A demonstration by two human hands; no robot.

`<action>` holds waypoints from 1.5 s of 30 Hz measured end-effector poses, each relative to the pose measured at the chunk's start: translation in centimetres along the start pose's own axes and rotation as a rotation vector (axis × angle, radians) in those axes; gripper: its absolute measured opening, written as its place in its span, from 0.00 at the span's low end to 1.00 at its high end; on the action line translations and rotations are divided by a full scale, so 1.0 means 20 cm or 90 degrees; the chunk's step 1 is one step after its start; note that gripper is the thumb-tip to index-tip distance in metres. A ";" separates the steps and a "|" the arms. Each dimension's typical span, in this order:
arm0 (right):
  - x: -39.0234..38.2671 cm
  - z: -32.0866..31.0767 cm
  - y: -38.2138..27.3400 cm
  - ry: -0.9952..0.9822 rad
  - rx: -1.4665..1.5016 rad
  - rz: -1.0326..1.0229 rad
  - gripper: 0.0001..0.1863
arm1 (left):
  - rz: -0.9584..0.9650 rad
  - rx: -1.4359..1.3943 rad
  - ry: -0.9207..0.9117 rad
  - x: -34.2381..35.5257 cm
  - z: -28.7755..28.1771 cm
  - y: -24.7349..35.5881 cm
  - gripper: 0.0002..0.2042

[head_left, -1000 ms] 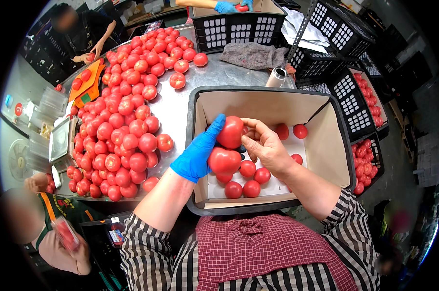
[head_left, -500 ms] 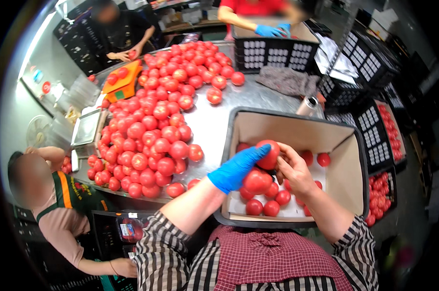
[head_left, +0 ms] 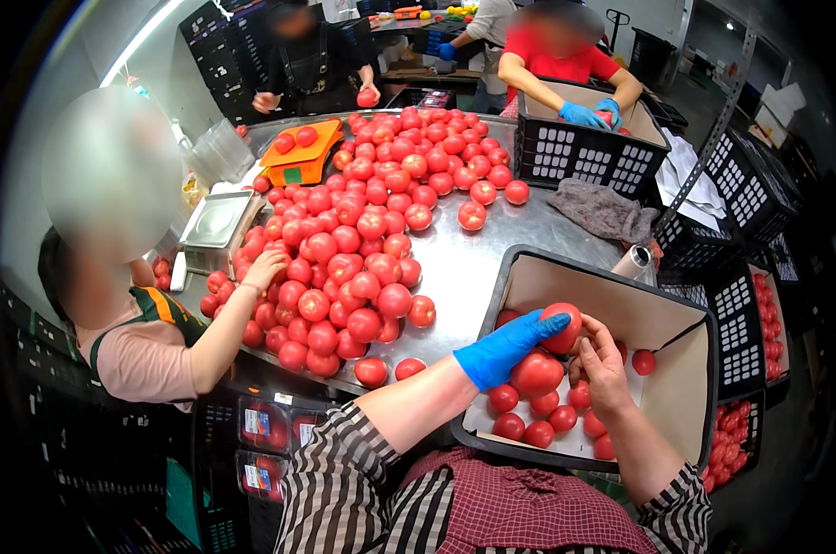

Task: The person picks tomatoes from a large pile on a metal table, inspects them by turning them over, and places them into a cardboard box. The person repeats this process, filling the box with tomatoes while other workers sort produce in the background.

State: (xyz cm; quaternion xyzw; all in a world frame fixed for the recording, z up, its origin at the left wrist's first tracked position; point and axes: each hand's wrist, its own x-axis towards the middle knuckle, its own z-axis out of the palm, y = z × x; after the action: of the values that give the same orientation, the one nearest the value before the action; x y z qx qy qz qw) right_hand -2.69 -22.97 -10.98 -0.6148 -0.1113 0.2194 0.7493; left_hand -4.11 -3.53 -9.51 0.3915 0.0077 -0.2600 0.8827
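My left hand (head_left: 503,355), in a blue glove, is closed around a large red tomato (head_left: 563,326) above a black crate (head_left: 589,289) lined with brown card. A second big tomato (head_left: 536,374) sits just under that hand; whether the palm also grips it, I cannot tell. Bare and curled, my right hand (head_left: 606,371) is close beside the upper tomato's right side. Its thumb and fingers are drawn together, and anything between them is too small to make out. Several loose tomatoes (head_left: 540,432) lie on the crate's pale bottom.
Left of the crate, a large tomato heap (head_left: 344,268) covers much of the metal table (head_left: 455,277). An orange scale (head_left: 300,152), a grey scale (head_left: 216,220) and a grey cloth (head_left: 602,210) lie farther off. Three co-workers stand around the table; one hand (head_left: 268,268) reaches into the heap.
The view has swung left, so everything sits farther right and lower. The co-worker at left now reaches into the heap. The far-left co-worker has lifted a tomato. My left hand still holds its tomato.
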 end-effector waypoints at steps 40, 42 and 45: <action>-0.03 -0.01 -0.02 -0.016 -0.067 0.060 0.19 | -0.135 1.072 1.063 -0.76 -1.50 0.42 0.40; -0.01 0.00 -0.03 -0.004 -0.063 0.047 0.19 | 0.020 1.180 1.067 -0.77 -1.48 0.40 0.38; 0.01 0.02 0.00 -0.032 -0.065 0.042 0.18 | 0.428 1.262 0.887 -0.67 -1.46 0.42 0.33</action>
State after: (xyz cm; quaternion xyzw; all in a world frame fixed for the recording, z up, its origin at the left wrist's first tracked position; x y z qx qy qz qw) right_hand -2.61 -22.55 -10.91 -0.6500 -0.1210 0.2531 0.7062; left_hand -6.25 27.56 -21.16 0.9217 0.1730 0.3448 0.0408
